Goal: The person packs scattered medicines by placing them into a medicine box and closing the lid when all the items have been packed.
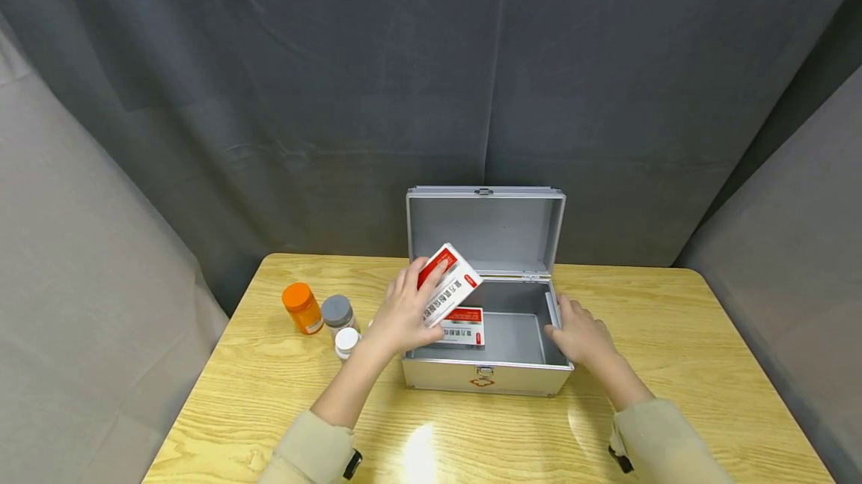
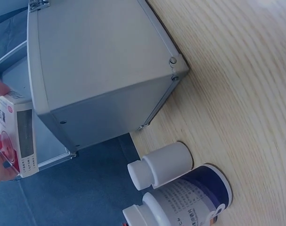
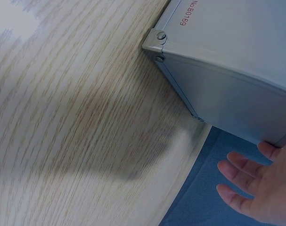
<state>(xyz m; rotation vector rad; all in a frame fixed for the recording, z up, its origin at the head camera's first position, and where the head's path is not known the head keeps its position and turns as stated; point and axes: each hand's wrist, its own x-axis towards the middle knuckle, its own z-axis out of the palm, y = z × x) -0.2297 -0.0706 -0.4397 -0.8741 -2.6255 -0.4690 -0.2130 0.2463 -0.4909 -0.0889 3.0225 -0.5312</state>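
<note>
In the head view my left hand (image 1: 402, 313) grips a white and red medicine box (image 1: 453, 288), tilted, above the left part of a silver first-aid case (image 1: 518, 378). The left wrist view shows the end of that medicine box (image 2: 25, 134) beside the case wall. A second white and red medicine box (image 1: 465, 328) lies inside the case on the left, partly hidden by my hand. My right hand (image 1: 584, 333) is at the case's right wall, thumb at the rim. Its fingers (image 3: 239, 176) are spread and relaxed outside the wall in the right wrist view.
Left of the case stand an orange bottle (image 1: 302, 309), a grey-capped bottle (image 1: 337, 312) and a small white bottle (image 1: 346, 342) on the wooden table (image 1: 236, 409). The case's lid (image 1: 485, 233) is raised at the back, before a dark curtain (image 1: 364, 95).
</note>
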